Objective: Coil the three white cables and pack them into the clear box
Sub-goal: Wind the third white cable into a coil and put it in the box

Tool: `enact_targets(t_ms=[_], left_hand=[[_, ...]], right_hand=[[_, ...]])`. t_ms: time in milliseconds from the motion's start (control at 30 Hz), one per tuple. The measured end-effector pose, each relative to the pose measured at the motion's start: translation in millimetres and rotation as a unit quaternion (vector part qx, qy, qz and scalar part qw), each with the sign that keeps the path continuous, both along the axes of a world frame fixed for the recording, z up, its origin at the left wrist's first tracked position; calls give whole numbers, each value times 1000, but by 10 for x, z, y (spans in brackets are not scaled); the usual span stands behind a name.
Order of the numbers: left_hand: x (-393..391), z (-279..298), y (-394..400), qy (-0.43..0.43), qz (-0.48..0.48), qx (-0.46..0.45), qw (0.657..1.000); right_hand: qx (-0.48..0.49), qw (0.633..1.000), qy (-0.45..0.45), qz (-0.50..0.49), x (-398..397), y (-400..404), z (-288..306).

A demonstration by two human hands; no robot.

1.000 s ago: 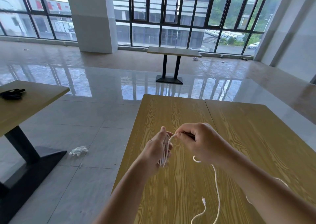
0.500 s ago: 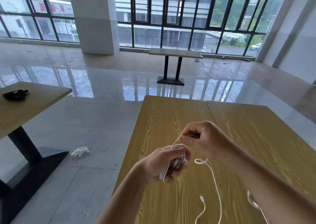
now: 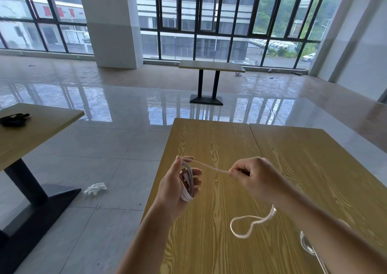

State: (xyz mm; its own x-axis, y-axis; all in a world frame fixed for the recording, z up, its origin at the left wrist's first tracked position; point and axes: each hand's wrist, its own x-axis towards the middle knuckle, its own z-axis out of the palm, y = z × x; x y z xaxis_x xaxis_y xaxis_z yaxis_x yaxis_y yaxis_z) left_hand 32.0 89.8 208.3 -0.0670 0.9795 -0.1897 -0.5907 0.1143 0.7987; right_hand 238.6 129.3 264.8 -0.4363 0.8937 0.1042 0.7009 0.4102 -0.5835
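Compared with half a second earlier, the two hands had been drawn apart: where they had been held close together over the coil, a taut stretch of white cable (image 3: 211,168) was now spanned between them. The left hand's fingers, curled over the bundle before, had been opened out, so that the coil (image 3: 187,184) was laid across the palm and exposed.

The left hand (image 3: 178,184) was held upright above the near left edge of the wooden worktop (image 3: 219,139), palm turned to the right, thumb raised at the top and fingers loosely bent behind the loops — several turns of cable were wrapped around it. The right hand (image 3: 254,176) was closed in a pinch on the cable, thumb and forefinger pressed at its leftmost point, knuckles facing up, forearm reaching in from the lower right.

Below the right wrist the free length of cable (image 3: 249,221) was seen hanging in a loose loop over the worktop — whether it touched the surface could not be told. A clear glossy object (image 3: 306,244) was partly shown beside the right forearm; it could not be identified with certainty.
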Motion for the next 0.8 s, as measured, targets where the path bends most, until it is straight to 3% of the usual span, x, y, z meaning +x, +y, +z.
enact_targets(t_ms=[200,400,567,800], left_hand=[[93,26,34,3,90,-41,995],[89,43,39,-126,106,-68,984],[26,-21,50,-209,55,-32,976],[-119,-58,103,-166,155,-55,972]], right_hand=[[-17,997,-61,36,-180,-167,-103],[-51,995,-64,54,-277,-243,-209],[-55,994,-59,75,-311,-283,-222],[-68,989,-63,118,-290,-374,-129]])
